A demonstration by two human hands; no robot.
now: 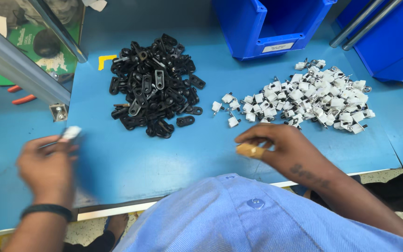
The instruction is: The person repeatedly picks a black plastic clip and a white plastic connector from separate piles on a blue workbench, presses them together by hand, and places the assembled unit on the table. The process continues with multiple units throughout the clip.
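- White plastic part, small and blurred, sits pinched at the fingertips of the left hand at the near left of the blue table — that hand is closed around it, though motion blur hides the exact grip.
- Right hand hovers low over the table just near of the white heap, fingers curled downward; a tan bandage wraps one finger, and I cannot tell whether anything is held beneath them.
- Progress, as a judgement: both heaps look large and no finished pieces lie gathered anywhere in view, so most of the work seems left.
- Pile of small white plastic blocks with metal pins spreads across the far right, with a few strays trailing left toward the table's middle.
- Pile of black plastic oblong clips with holes lies at the far centre, just left of those strays — the two heaps are apart.
- Blue plastic storage bin stands behind the piles; a second one shows at the far right edge.
- Red-handled pliers lie far left, behind a slanted metal rail.
- Nothing lies between the hands and either heap.
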